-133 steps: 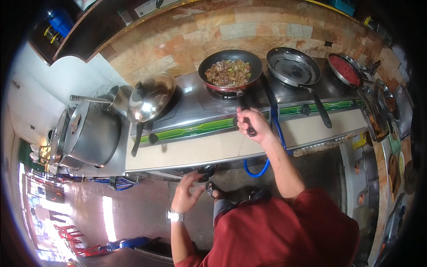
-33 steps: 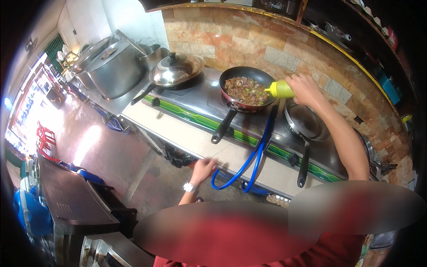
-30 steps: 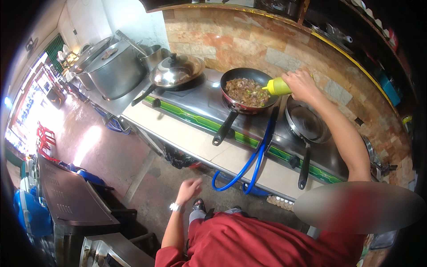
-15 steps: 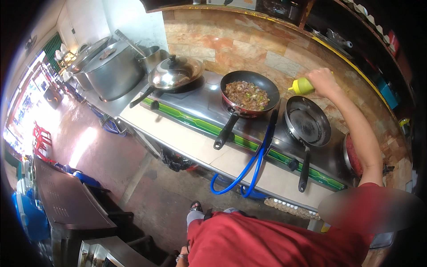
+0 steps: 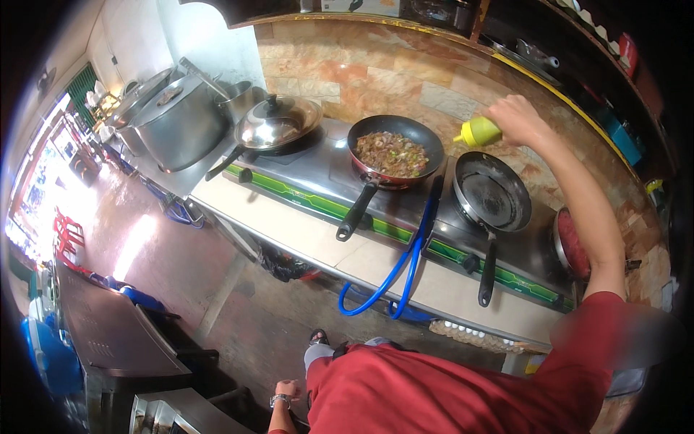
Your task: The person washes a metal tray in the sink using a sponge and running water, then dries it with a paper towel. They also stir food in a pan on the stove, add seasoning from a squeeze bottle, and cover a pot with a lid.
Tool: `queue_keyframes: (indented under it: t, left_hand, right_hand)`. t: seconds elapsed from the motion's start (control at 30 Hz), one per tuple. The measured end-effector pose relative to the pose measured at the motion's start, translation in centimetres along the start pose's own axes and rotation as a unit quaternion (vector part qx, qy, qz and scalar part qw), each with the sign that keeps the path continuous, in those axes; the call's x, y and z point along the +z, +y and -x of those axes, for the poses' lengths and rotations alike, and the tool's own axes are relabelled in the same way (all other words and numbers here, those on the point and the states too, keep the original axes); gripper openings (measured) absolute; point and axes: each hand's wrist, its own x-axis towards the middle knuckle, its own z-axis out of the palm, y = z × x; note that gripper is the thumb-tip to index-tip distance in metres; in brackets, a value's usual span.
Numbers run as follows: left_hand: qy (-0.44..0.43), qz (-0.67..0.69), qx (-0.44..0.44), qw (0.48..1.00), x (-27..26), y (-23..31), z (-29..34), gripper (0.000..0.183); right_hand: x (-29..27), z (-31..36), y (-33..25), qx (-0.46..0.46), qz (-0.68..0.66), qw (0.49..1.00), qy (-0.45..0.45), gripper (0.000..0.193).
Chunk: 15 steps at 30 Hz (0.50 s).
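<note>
- So, chunky brown chopped food (image 5: 394, 155) sits in a round, red-sided frying pan (image 5: 418, 129), with a scuffed dark skillet (image 5: 495, 195) to its right.
- Right hand (image 5: 516, 120) is wrapped round a smooth yellow-green squeeze bottle (image 5: 480, 133), tipped sideways above the skillet's far rim, nozzle toward the frying pan.
- Left hand (image 5: 288, 390) hangs low, well apart; can't tell if it's gripping anything.
- Green stove strip (image 5: 311, 198) has tiny blurry lettering.

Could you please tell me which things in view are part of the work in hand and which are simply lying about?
In use, it seems:
right hand, holding the yellow squeeze bottle
red-sided pan
chopped food in it

Lying about, apparently:
lidded pan
dark pan to the right
large metal pot
red chairs
</note>
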Motion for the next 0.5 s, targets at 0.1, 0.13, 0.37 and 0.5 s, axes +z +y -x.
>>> queue_keyframes:
  t: [0.1, 0.13, 0.37, 0.5]
  left_hand:
    - [-0.008, 0.029, 0.006, 1.000, 1.7, 0.3, 1.6, 0.025]
    - [-0.006, 0.041, 0.018, 0.999, 2.0, 1.0, 2.6, 0.025]
    - [0.012, -0.044, 0.062, 0.997, 3.4, -0.4, 3.9, 0.028]
    - [0.028, -0.037, 0.071, 0.996, 2.5, -0.9, 2.8, 0.024]
  right_hand:
    - [0.0, -0.1, 0.6, 0.013, 0.040, 0.998, -0.050, 0.028]
    - [-0.3, 0.0, 1.0, 0.016, 0.050, 0.996, -0.071, 0.028]
    - [2.1, -1.6, 2.4, 0.043, 0.039, 0.998, -0.024, 0.020]
    - [2.8, -3.3, 0.3, 0.040, -0.020, 0.999, 0.031, 0.020]
